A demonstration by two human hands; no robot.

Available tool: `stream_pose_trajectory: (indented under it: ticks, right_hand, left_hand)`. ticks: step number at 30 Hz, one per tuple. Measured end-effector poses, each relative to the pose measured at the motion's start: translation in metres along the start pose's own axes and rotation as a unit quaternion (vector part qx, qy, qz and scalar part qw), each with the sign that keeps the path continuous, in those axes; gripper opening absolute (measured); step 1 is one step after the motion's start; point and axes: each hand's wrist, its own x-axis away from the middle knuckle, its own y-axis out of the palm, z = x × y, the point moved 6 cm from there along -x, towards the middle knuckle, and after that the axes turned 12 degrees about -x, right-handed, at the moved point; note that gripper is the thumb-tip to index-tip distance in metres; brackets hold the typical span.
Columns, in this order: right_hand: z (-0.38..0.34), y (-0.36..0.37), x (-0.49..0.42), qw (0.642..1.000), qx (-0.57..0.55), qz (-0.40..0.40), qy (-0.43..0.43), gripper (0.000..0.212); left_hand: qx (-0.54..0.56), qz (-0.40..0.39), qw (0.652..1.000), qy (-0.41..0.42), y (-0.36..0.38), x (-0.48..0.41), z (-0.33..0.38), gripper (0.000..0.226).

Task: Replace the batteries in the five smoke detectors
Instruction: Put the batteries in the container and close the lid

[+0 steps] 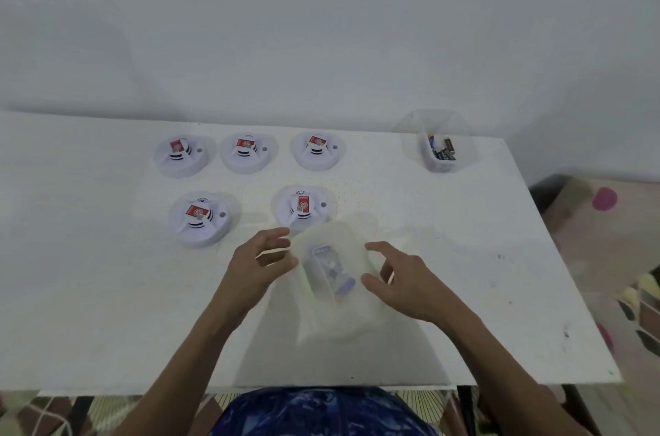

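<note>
The white table (107, 328) fills most of the frame, running from the left edge to the right of centre, with a plain white wall (321, 25) behind it. At the bottom centre is my blue patterned clothing (321, 414). Just below the middle of the frame a cloudy plastic tub (339, 323) sits blurred between my hands, with a pale packet (330, 268) inside it that I cannot read. My left hand (259, 262) is at the tub's left side and my right hand (407, 280) at its right side. Both have fingers and thumb apart and only loosely bent. The blur hides whether they touch the wall. The five smoke detectors are in the left and centre of the frame, each a white disc with a red label on its raised middle. Three form a row further up: the first detector (182, 155), the second (246, 150) and the third (316, 150). Two sit lower: the fourth (200, 218), and the fifth (301, 207) just above the cloudy tub. At upper right stands a clear tub (410, 135), well apart from the rest, holding loose dark batteries (443, 150).
</note>
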Motion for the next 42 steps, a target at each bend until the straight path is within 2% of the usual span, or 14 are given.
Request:
stream_pose_trajectory:
  ticks: [2, 4, 6, 8, 13, 19, 24, 28, 33, 36, 42]
  right_hand:
    - [0.001, 0.004, 0.005, 0.998, -0.057, -0.015, 0.029, 0.043]
    - [-0.001, 0.009, 0.009, 0.993, -0.108, -0.016, 0.046, 0.034]
    - [-0.002, 0.011, 0.012, 0.991, -0.123, -0.007, 0.062, 0.027]
    - [0.0, 0.013, 0.013, 0.99, -0.124, 0.005, 0.074, 0.024]
    - [-0.002, 0.009, 0.006, 0.997, -0.041, 0.046, 0.05, 0.027]
    - [-0.005, 0.005, 0.002, 0.988, -0.117, 0.052, 0.081, 0.028]
    - [-0.005, 0.005, 0.0, 0.983, -0.148, 0.074, 0.085, 0.021]
    - [-0.007, 0.007, -0.002, 0.978, -0.175, 0.077, 0.088, 0.019]
    - [-0.012, 0.011, -0.001, 0.977, -0.177, 0.084, 0.082, 0.022]
    - [-0.012, 0.012, 0.0, 0.978, -0.171, 0.092, 0.075, 0.021]
    - [-0.012, 0.015, -0.001, 0.973, -0.201, 0.067, 0.088, 0.015]
  left_hand:
    - [-0.001, 0.012, 1.0, 0.004, 0.002, 0.002, -0.001, 0.039]
    - [-0.052, 0.042, 0.998, 0.002, 0.001, 0.004, -0.004, 0.029]
    - [-0.114, 0.078, 0.99, -0.008, -0.002, 0.006, -0.006, 0.02]
    - [-0.121, 0.089, 0.988, -0.021, -0.003, 0.006, -0.006, 0.016]
    - [-0.095, 0.068, 0.993, -0.023, 0.001, 0.002, -0.005, 0.013]
    - [-0.116, -0.001, 0.993, -0.024, 0.002, 0.002, -0.003, 0.032]
    - [-0.126, 0.012, 0.99, -0.06, 0.001, 0.003, -0.008, 0.028]
    - [-0.087, -0.017, 0.993, -0.08, 0.002, 0.001, -0.012, 0.028]
    - [-0.093, -0.039, 0.992, -0.077, 0.002, -0.002, -0.013, 0.027]
    - [-0.074, -0.049, 0.993, -0.077, 0.004, -0.002, -0.01, 0.018]
    - [-0.087, -0.086, 0.99, -0.075, 0.007, -0.002, -0.001, 0.008]
